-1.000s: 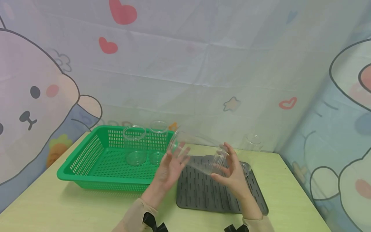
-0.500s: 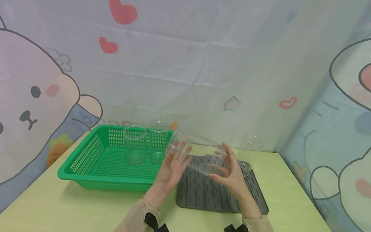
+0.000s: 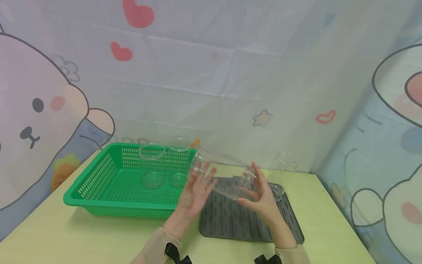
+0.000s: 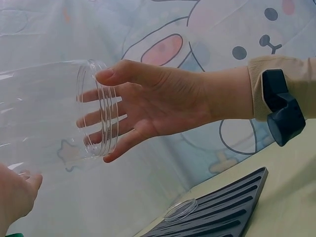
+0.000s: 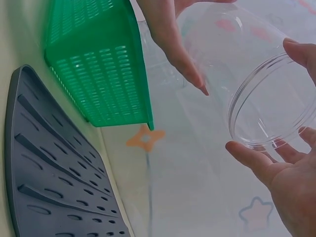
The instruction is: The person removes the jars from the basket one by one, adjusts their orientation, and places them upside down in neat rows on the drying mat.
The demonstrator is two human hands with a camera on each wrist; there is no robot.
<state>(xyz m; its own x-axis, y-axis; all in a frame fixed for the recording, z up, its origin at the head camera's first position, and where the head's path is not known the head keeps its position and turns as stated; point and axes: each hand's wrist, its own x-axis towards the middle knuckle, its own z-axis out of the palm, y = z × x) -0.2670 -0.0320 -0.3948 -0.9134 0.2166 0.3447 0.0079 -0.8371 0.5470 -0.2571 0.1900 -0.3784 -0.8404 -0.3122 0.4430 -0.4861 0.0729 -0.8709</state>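
Jar [image 3: 227, 176] slants down from my left grip [image 3: 196, 191], spread against it, to my right grip [image 3: 263, 200], clasping its lower end.

Both slvs [image 3: 155, 245] are plain beige, ea. w/ a chunky blk gadget [image 4: 281, 98] nr. the wrist.

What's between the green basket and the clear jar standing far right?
In the head view: the tilted clear jar, with the left hand and right hand on it, above the grey mat.
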